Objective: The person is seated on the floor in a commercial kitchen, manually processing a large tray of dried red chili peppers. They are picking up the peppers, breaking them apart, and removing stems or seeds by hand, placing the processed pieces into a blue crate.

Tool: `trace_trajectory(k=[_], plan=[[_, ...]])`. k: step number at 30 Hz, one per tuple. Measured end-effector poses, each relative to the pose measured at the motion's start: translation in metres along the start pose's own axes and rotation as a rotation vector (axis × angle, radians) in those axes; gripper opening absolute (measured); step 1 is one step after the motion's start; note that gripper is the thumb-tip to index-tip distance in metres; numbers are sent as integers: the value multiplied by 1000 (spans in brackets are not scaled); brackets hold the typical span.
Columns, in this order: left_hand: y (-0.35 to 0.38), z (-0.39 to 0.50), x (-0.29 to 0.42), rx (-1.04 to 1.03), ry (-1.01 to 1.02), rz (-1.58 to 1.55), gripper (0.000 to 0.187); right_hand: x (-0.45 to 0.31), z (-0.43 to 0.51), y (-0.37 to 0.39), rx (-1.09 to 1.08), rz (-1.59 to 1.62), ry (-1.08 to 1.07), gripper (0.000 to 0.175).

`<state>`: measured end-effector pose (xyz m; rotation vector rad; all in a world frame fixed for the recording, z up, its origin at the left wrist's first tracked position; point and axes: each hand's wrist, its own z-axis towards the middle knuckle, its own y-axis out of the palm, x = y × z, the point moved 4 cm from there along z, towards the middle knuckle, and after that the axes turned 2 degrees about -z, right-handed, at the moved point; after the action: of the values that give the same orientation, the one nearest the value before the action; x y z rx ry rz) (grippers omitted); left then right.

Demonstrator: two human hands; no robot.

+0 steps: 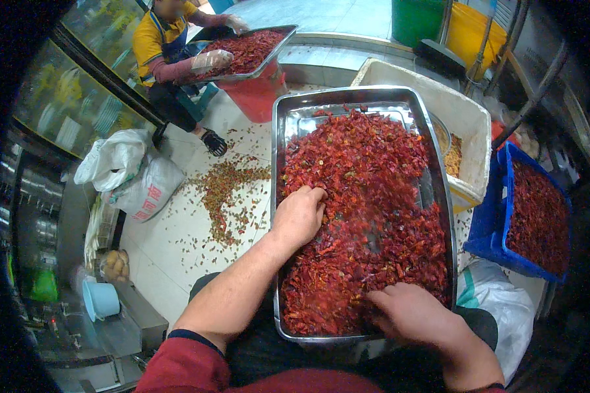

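A rectangular metal tray (277, 162) lies before me, filled with cut dried red chili pieces (354, 152). Bare metal shows at its far end and in a patch on the right. My left hand (301, 213) is at the tray's left side, fingers curled down against the chili; its fingertips are partly hidden. Near the front right, my right hand (407, 310) reaches into the pieces, blurred by motion, its fingers partly out of sight. Whether either hand grips any chili cannot be made out. Some pieces in the middle are blurred too.
A gloved person (164, 54) handles chili in another tray (287, 37) on a red bin (255, 93). Seeds (221, 196) litter the floor by a white woven sack (147, 182). To the right stand a foam box (467, 123) and a chili-filled blue crate (491, 231).
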<state>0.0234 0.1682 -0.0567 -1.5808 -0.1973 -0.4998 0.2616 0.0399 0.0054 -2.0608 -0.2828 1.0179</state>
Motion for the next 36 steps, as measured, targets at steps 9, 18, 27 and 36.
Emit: trace_trajectory(k=[9,18,27,36], plan=[[7,-2,-2,-86,-87,25,19,5,0,2,65,0,-13,39],[-42,-46,55,-123,134,-573,16,10,9,-15,539,195,28,18],[-29,-88,87,-203,369,-555,17,7,27,-8,369,596,208,34],[-17,-103,88,-262,374,-627,19,14,24,7,330,642,274,34]])
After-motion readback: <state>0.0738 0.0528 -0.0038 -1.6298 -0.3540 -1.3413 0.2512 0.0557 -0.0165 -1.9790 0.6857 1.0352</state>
